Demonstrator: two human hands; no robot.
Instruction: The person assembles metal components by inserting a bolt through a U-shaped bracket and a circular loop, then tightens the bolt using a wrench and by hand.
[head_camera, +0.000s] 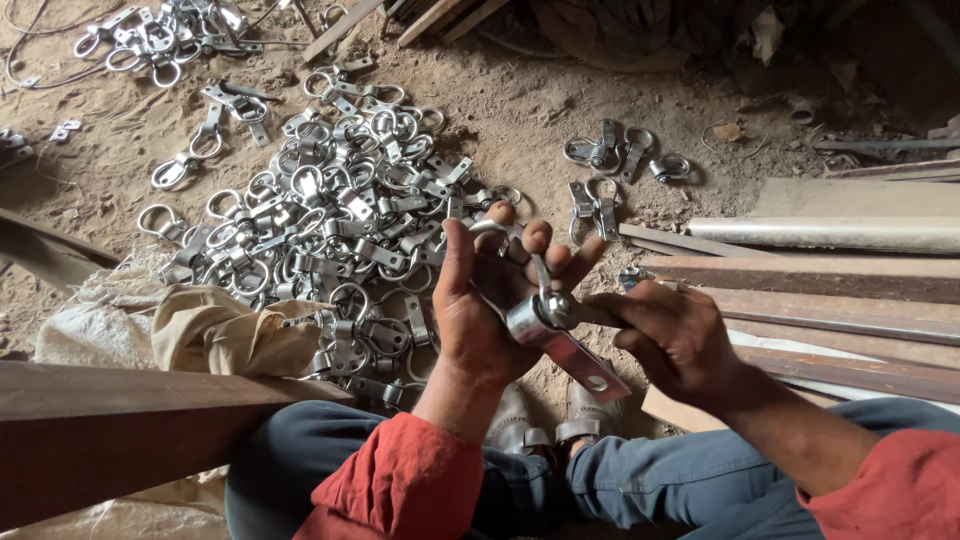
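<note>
Both hands up over the lap, working one piece: a shiny silver metal ring-and-strap clamp (555, 325) sits right between them. The left hand (480, 300) cradles its ring end, fingers curled around it. The right hand (675, 335) pinches tight at the clamp's barrel. Beyond the left hand, a big heap of matching silver metal clamps (340, 215) lies on the dirt floor (520, 110).

A big heap of shiny metal ring clasps (340, 215) covers the sandy floor (520, 110) — smaller clusters (620, 152) lie apart toward the upper right. A crumpled tan sack (215, 330) sits just beside the heap, and rusty flat steel bars (830, 310) with a pale pipe (830, 233) lie stacked at right — a dark wooden beam (110, 420) crosses the lower left.
</note>
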